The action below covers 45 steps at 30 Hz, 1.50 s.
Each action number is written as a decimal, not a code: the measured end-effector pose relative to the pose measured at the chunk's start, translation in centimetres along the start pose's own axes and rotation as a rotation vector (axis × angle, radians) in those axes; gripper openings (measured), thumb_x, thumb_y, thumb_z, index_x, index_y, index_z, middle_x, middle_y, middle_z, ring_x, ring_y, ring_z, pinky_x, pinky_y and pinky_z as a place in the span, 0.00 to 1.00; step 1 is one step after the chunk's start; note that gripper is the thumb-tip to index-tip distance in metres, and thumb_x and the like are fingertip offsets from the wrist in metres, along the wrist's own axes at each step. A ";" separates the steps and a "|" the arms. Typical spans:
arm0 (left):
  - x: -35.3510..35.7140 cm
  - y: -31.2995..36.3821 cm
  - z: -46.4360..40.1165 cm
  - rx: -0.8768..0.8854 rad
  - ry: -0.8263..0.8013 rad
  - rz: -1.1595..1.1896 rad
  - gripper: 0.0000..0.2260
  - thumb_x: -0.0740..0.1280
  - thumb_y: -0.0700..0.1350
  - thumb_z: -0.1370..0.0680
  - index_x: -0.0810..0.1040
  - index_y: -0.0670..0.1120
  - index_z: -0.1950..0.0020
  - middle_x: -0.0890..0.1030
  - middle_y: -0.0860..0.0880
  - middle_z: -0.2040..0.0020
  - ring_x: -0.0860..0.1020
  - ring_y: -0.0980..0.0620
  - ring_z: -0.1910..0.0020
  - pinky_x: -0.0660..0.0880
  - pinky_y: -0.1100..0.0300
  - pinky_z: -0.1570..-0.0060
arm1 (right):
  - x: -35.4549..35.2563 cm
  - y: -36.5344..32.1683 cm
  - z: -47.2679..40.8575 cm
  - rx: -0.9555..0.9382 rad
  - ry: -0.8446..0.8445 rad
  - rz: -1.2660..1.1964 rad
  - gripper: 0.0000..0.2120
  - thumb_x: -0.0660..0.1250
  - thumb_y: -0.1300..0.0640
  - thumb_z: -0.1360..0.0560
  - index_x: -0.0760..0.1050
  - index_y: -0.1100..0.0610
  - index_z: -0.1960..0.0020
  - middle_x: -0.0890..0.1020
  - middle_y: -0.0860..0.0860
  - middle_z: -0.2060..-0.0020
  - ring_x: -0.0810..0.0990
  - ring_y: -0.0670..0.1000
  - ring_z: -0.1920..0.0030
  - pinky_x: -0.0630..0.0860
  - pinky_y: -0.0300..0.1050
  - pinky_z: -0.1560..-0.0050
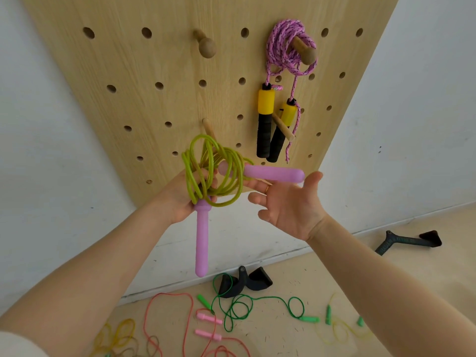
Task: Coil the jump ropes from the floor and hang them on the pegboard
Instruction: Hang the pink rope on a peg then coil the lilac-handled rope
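The left hand (180, 199) grips the coiled green rope (213, 171) before the pegboard (154, 99), near a lower peg (208, 127). The right hand (291, 204) is spread beside one pink handle (273, 174).

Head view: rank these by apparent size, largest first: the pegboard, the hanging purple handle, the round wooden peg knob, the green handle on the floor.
1. pegboard
2. hanging purple handle, though it is nearest the camera
3. round wooden peg knob and green handle look alike; not ranked.

Yellow-green rope (213, 171), lilac handles (201, 243); tan pegboard (144, 99).
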<state>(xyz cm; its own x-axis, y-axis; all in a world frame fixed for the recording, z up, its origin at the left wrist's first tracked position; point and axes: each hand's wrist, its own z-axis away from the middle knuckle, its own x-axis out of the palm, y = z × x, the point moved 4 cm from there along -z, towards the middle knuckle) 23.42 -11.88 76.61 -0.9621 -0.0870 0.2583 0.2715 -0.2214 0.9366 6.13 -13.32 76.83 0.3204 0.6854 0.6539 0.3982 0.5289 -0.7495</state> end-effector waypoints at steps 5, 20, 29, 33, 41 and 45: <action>-0.6 -0.1 0.1 0.022 0.015 -0.149 0.04 0.66 0.39 0.30 0.74 0.45 0.64 0.73 0.51 0.73 0.70 0.54 0.73 0.71 0.61 0.70 | -0.5 -0.3 -0.1 0.038 0.078 0.078 0.53 0.75 0.32 0.49 0.67 0.59 0.32 0.76 0.54 0.46 0.78 0.49 0.55 0.79 0.47 0.56; -1.2 -0.6 1.3 0.073 -0.170 -0.233 0.07 0.70 0.48 0.32 0.82 0.48 0.55 0.77 0.53 0.72 0.72 0.58 0.72 0.67 0.69 0.73 | -2.2 0.5 1.3 -0.015 0.360 0.015 0.35 0.76 0.33 0.48 0.81 0.58 0.52 0.80 0.52 0.61 0.79 0.47 0.64 0.75 0.39 0.68; -1.5 -1.4 1.1 0.016 -0.181 -0.324 0.13 0.74 0.56 0.32 0.73 0.50 0.64 0.67 0.53 0.73 0.62 0.54 0.74 0.61 0.64 0.73 | -0.5 -0.8 0.7 -0.009 0.484 0.085 0.15 0.66 0.44 0.31 0.80 0.55 0.56 0.81 0.49 0.63 0.81 0.46 0.65 0.69 0.35 0.74; -1.8 -2.0 1.1 -0.009 -0.195 -0.352 0.09 0.69 0.47 0.25 0.72 0.49 0.63 0.69 0.53 0.74 0.65 0.55 0.75 0.64 0.63 0.75 | -0.7 -0.8 2.0 0.075 0.544 0.093 0.12 0.62 0.50 0.30 0.78 0.57 0.57 0.81 0.51 0.64 0.82 0.47 0.66 0.67 0.34 0.77; -2.7 -3.2 1.4 -0.108 -0.206 -0.293 0.14 0.74 0.50 0.30 0.77 0.43 0.52 0.73 0.51 0.71 0.68 0.55 0.75 0.67 0.63 0.75 | 0.7 -0.4 1.9 0.092 0.522 0.153 0.09 0.65 0.52 0.32 0.80 0.56 0.60 0.79 0.51 0.59 0.78 0.46 0.67 0.66 0.34 0.76; -3.6 -2.8 1.7 -0.077 -0.206 -0.372 0.08 0.68 0.49 0.26 0.76 0.47 0.53 0.75 0.46 0.65 0.71 0.51 0.69 0.70 0.60 0.70 | -0.2 0.2 3.4 0.193 0.420 0.238 0.14 0.73 0.49 0.35 0.78 0.57 0.56 0.83 0.52 0.54 0.83 0.50 0.58 0.76 0.37 0.71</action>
<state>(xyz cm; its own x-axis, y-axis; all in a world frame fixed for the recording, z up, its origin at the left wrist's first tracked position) 26.08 -9.27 73.50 -0.9774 0.2065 -0.0448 -0.1017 -0.2740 0.9563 3.26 -11.65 76.22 0.7158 0.5588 0.4187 0.1194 0.4928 -0.8619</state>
